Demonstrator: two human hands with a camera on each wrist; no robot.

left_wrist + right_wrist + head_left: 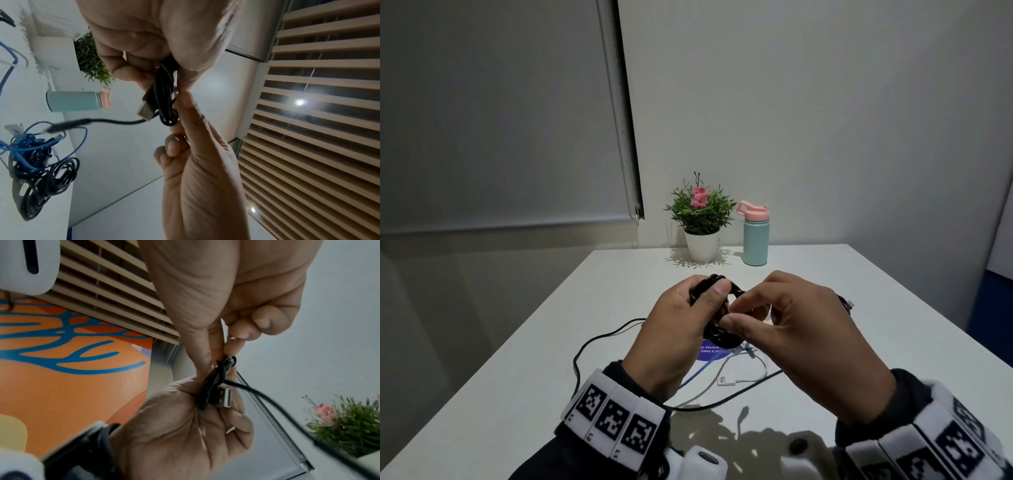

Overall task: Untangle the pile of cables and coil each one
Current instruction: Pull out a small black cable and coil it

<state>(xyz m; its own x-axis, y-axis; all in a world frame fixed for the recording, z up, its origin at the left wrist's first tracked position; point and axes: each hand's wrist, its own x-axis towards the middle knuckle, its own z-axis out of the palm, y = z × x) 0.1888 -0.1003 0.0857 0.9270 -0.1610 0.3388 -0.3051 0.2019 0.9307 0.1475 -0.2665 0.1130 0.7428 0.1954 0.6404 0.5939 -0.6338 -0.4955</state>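
Both hands busy: our left hand (671, 329) clenches black cable coil (719, 334) above table (524, 404); right hand (801, 342) pinches its loops. Cable light, springy, slippery — we hold bundled loops, beside USB plug (225, 398).

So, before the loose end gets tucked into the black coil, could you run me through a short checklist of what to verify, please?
1. Coil held firmly: ok. The left hand grips the black coil with the thumb across its loops.
2. Right hand on the coil: ok. The right hand pinches its strands by the fingertips.
3. USB plug free: ok. It sticks out bare beside the bundle.
4. Loose tail clear of the other cables: cannot tell. It blurs toward the blue and black tangle.
5. Loops even and tight: cannot tell, the hands cover most of them.
6. Remaining cables sorted: not ok. The white cable lies loose on the table.
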